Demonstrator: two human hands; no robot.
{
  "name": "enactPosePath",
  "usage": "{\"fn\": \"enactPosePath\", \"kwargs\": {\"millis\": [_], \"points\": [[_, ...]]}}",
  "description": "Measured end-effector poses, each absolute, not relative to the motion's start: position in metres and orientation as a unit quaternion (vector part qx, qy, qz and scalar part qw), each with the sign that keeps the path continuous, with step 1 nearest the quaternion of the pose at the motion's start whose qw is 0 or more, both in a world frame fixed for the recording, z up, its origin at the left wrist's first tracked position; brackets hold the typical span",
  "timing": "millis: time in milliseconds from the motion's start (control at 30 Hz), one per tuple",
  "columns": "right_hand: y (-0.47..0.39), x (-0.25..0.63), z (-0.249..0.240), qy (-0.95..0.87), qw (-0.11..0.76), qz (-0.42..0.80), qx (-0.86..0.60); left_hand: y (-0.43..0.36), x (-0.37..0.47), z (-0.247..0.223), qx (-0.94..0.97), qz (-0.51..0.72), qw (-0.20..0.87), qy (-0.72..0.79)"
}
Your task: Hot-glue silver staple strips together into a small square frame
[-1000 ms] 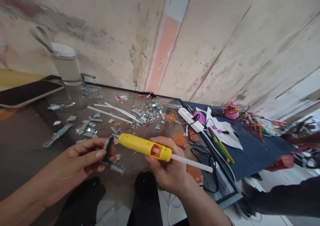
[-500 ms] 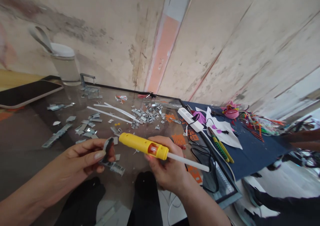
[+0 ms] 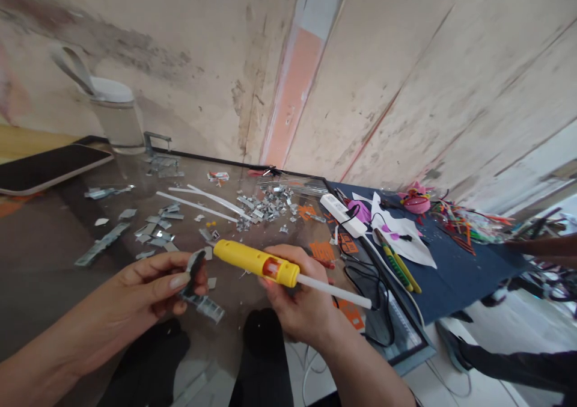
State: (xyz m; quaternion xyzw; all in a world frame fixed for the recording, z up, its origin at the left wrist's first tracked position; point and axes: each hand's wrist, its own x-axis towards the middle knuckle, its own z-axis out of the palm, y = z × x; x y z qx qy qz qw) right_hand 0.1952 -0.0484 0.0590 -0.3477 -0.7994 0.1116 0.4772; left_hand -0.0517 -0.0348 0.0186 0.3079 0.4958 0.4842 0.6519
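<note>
My right hand (image 3: 302,299) is wrapped round a yellow hot glue gun (image 3: 243,259), whose nozzle points left. A white glue stick (image 3: 338,291) juts out of its rear end. Between thumb and fingers, my left hand (image 3: 155,284) pinches a small grey model piece (image 3: 205,306), a curved dark part with a ladder-like strip below it. The nozzle is close to the top of this piece; whether they touch I cannot tell. Beyond both hands lie loose grey plastic pieces (image 3: 155,229) and a heap of small silvery bits (image 3: 270,202) on the glass tabletop.
White sticks (image 3: 198,205) lie mid-table. At the left are a phone (image 3: 54,168) and a lidded bottle (image 3: 118,118). To the right sit a power strip (image 3: 343,216), black cables (image 3: 383,311), green-yellow pliers (image 3: 396,263) and white paper (image 3: 403,235). Another person's leg (image 3: 518,362) shows at lower right.
The glue gun and its stick have shifted slightly left. The grey piece in my left hand has tilted a little. At lower right, the other person's leg and foot have moved.
</note>
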Motion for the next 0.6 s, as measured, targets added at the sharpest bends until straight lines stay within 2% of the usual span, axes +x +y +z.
{"fn": "enactPosePath", "kwargs": {"millis": [267, 400, 600], "points": [[-0.0488, 0.1895, 0.0608, -0.739, 0.545, 0.195, -0.345, -0.035, -0.0456, 0.023, 0.367, 0.515, 0.534, 0.561], [-0.0477, 0.1892, 0.0607, -0.752, 0.539, 0.17, -0.339, -0.0345, -0.045, 0.0213, 0.413, 0.526, 0.479, 0.569], [-0.0474, 0.1924, 0.0558, -0.791, 0.5, 0.126, -0.331, -0.0365, -0.0445, 0.0178, 0.437, 0.504, 0.474, 0.575]]}}
